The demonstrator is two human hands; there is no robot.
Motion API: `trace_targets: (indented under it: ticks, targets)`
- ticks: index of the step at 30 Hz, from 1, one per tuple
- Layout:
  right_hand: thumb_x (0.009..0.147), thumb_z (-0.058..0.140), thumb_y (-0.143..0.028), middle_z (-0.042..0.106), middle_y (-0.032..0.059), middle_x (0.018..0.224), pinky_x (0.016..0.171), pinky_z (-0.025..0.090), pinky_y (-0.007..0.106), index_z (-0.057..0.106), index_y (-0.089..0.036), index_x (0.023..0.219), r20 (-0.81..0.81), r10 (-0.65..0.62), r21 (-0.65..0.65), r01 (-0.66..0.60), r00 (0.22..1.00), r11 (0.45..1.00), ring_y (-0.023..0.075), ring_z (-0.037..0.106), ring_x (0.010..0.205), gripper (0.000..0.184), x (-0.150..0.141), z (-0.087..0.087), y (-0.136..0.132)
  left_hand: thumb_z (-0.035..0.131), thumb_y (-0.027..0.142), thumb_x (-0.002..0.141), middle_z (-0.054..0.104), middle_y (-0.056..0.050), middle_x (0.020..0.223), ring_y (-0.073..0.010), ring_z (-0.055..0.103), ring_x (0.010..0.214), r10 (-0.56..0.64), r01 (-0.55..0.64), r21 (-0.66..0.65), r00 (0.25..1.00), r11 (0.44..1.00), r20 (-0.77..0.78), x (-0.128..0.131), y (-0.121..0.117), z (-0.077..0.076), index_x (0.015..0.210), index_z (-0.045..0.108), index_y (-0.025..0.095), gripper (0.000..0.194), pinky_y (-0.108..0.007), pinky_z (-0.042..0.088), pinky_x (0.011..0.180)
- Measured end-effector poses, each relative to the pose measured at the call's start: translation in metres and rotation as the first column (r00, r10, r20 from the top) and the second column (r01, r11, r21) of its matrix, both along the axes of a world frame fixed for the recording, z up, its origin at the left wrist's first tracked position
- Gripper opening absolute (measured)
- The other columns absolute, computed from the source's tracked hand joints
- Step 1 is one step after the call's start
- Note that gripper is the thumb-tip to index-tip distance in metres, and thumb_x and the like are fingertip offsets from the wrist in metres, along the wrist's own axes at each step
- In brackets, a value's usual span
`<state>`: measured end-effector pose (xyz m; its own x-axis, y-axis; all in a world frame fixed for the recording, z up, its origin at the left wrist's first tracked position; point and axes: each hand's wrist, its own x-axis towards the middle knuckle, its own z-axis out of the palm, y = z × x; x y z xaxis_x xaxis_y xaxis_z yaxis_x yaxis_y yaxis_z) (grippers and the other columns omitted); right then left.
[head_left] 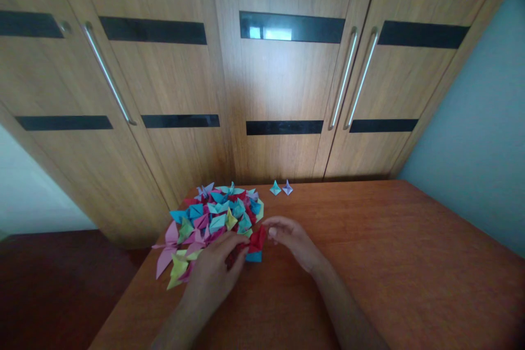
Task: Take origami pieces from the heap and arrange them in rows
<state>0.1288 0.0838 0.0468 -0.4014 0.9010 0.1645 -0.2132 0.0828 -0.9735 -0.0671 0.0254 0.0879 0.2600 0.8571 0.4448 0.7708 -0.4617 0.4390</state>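
Observation:
A folded red paper origami piece (257,239) is in my left hand (217,262), pinched between thumb and fingers at its left side. Close to the right edge of the red piece, my right hand (293,240) has curved fingers, with thumb and index finger apart. Its index fingertip reaches the top corner of the paper; whether it touches cannot be made out. Beneath the red piece, a blue paper (254,257) shows in part. Beyond my left hand lies a pile of colourful origami pieces (217,223), partly hidden by that hand.
Two small origami pieces, one teal (275,188) and one lilac (287,188), stand at the back of the brown wooden table (369,262). Behind it rises a wooden wardrobe (283,76) with metal handles. A pale blue wall (476,136) is to the right.

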Motion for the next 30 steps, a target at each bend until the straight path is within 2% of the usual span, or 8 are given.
trace_targets:
  ticks: [3, 6, 12, 17, 24, 27, 30]
  targets:
    - [0.073, 0.069, -0.037, 0.065, 0.0015, 0.088, 0.070, 0.043, 0.024, 0.066, -0.020, 0.093, -0.055, 0.004, 0.010, -0.004, 0.999, 1.000, 0.0136, 0.056, 0.079, 0.026, 0.002, 0.000, 0.001, 0.050, 0.020, 0.083, 0.066, -0.001, 0.085, -0.0149, 0.061, 0.074, -0.051, 0.052, -0.044, 0.998, 0.998, 0.020, 0.013, 0.016, 0.002, 0.091, 0.062, 0.023, 0.015, -0.025, 0.048, 0.070]
    - [0.073, 0.069, -0.036, 0.064, 0.0010, 0.084, 0.074, 0.044, 0.026, 0.067, -0.020, 0.085, -0.074, -0.020, 0.050, 0.024, 0.997, 0.998, 0.0139, 0.056, 0.078, 0.021, 0.003, -0.002, 0.006, 0.051, 0.019, 0.082, 0.066, -0.002, 0.087, -0.0147, 0.061, 0.074, -0.052, 0.056, -0.054, 0.996, 0.997, 0.073, 0.022, 0.029, -0.001, 0.094, 0.062, 0.023, 0.017, -0.026, 0.048, 0.070]
    - [0.074, 0.066, -0.041, 0.062, 0.0001, 0.076, 0.065, 0.042, 0.024, 0.068, -0.019, 0.077, -0.004, -0.240, 0.091, 0.239, 0.971, 0.967, 0.0127, 0.053, 0.070, 0.022, 0.005, -0.009, 0.015, 0.051, 0.017, 0.081, 0.067, -0.001, 0.082, -0.0151, 0.062, 0.071, -0.007, 0.015, -0.067, 0.993, 0.998, 0.116, 0.033, 0.046, -0.015, 0.089, 0.063, 0.021, 0.016, -0.024, 0.048, 0.066]
    - [0.075, 0.063, -0.046, 0.062, 0.0005, 0.071, 0.058, 0.038, 0.022, 0.068, -0.017, 0.081, 0.032, -0.326, -0.007, 0.327, 0.945, 0.945, 0.0113, 0.050, 0.064, 0.031, 0.009, -0.017, 0.020, 0.053, 0.018, 0.079, 0.069, 0.000, 0.079, -0.0143, 0.064, 0.069, -0.029, 0.058, -0.128, 0.974, 0.990, 0.224, 0.040, 0.052, -0.018, 0.092, 0.063, 0.021, 0.017, -0.024, 0.050, 0.065]
    - [0.073, 0.064, -0.050, 0.066, 0.0044, 0.084, 0.059, 0.039, 0.022, 0.068, -0.017, 0.094, -0.094, -0.377, -0.154, 0.361, 0.921, 0.920, 0.0121, 0.054, 0.068, 0.039, 0.016, -0.019, 0.025, 0.052, 0.026, 0.082, 0.071, -0.002, 0.079, -0.0149, 0.066, 0.070, -0.101, 0.233, -0.248, 0.886, 0.940, 0.452, 0.047, 0.059, -0.007, 0.092, 0.062, 0.017, 0.017, -0.026, 0.054, 0.066]
    - [0.071, 0.066, -0.047, 0.065, 0.0037, 0.085, 0.059, 0.040, 0.022, 0.065, -0.019, 0.099, -0.198, -0.438, -0.212, 0.398, 0.877, 0.893, 0.0120, 0.054, 0.068, 0.039, 0.021, -0.020, 0.028, 0.052, 0.027, 0.083, 0.071, -0.001, 0.079, -0.0144, 0.066, 0.071, -0.154, 0.291, -0.251, 0.879, 0.923, 0.452, 0.052, 0.068, -0.003, 0.090, 0.063, 0.018, 0.016, -0.025, 0.053, 0.067]
    - [0.074, 0.061, -0.045, 0.063, 0.0020, 0.081, 0.054, 0.038, 0.021, 0.064, -0.019, 0.095, -0.219, -0.548, -0.277, 0.487, 0.807, 0.828, 0.0103, 0.052, 0.062, 0.034, 0.028, -0.027, 0.034, 0.055, 0.026, 0.082, 0.071, -0.001, 0.078, -0.0133, 0.066, 0.071, -0.184, 0.266, -0.188, 0.913, 0.946, 0.365, 0.062, 0.086, 0.002, 0.086, 0.065, 0.018, 0.013, -0.023, 0.051, 0.068]
